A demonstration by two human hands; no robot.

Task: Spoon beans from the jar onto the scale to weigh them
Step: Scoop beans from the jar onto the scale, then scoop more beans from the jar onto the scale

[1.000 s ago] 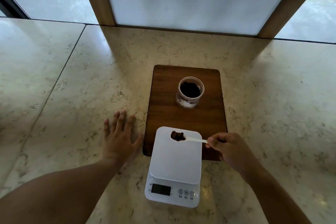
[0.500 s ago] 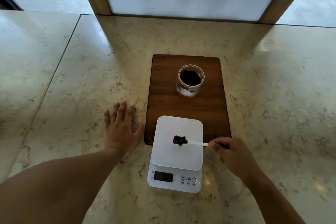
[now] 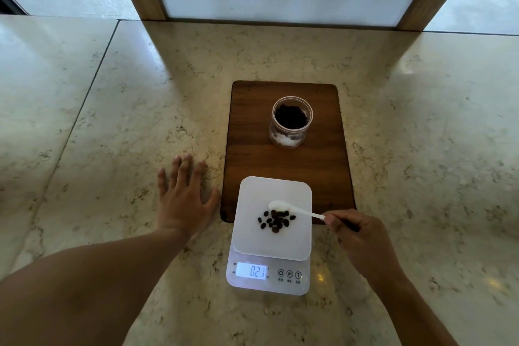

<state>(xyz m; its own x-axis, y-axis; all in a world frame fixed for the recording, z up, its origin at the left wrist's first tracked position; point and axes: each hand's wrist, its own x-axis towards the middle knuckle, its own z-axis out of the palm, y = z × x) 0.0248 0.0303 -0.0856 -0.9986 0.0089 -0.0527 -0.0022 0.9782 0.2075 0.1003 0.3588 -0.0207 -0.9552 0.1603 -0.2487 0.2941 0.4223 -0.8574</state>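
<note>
Now we work over a marble counter (image 3: 118, 110), with a wooden board (image 3: 283, 160) at the centre and the scale (image 3: 271, 236) overlapping the board's 6 o'clock edge. At 12 o'clock from the scale, well apart, the open jar (image 3: 291, 121) stands upright on the board with dark beans inside. Our left hand (image 3: 182, 199) lies flat on the counter at 9 o'clock of the scale, fingers spread and holding nothing. Our right hand (image 3: 356, 236), at 3 o'clock, has its fingers pinched tight on the handle end of the white spoon (image 3: 292, 208). The bowl looks emptied and sits over the platform at the pile's 12 o'clock edge; whether it touches the plate we cannot tell. A small pile of beans (image 3: 275, 220) rests near the platform's middle, and the lit display (image 3: 252, 270) seems to read 0.21, though the digits are a little soft.

We judge one spoonful delivered. To do this step well, we should lift the spoon clear of the platform so it adds no weight, then let the reading settle. We should keep later spoonfuls low and centred, tipping slowly, since loose beans may roll off the flat plate. Our left hand should stay off the scale.
</note>
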